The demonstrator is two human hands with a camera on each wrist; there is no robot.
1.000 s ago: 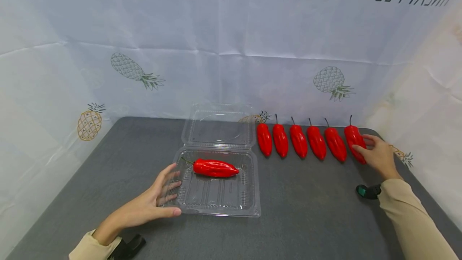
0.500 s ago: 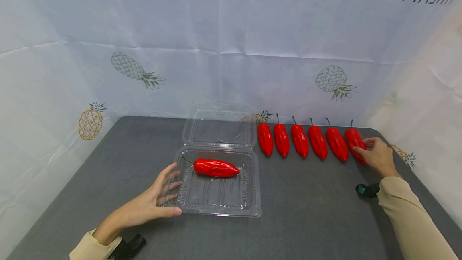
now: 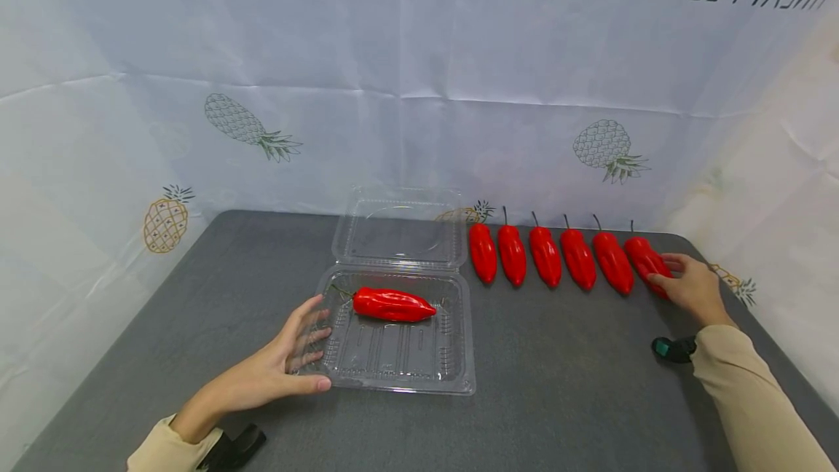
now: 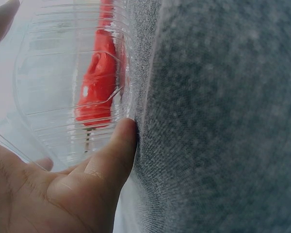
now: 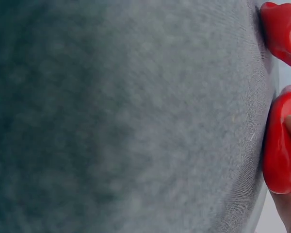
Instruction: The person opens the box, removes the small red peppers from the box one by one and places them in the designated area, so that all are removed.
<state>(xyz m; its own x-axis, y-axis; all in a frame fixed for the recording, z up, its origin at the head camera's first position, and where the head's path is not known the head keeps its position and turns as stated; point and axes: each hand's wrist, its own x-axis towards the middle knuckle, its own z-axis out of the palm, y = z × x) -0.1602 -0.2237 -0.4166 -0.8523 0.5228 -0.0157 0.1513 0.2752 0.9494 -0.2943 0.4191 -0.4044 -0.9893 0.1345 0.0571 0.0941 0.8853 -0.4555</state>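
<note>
In the head view my right hand pinches the rightmost red chili pepper, thumb on its near side and fingers on its right. The right wrist view shows a fingertip pressed on that red chili pepper, which looks to be on the table. My left hand rests against the left side of a clear plastic clamshell box, fingers spread and fairly straight. Inside the box lies one red chili pepper, its stem to the left. From the left wrist, my thumb touches the ribbed box wall.
Several more red chili peppers stand in a row, stems away from me, right of the box. The raised transparent lid leans back at the rear of the grey table. A pineapple-print cloth hangs behind.
The rightmost pepper has tilted and shifted slightly, its stem end moving down and left, as my right hand's fingers closed on it. My left hand and the box stay put.
</note>
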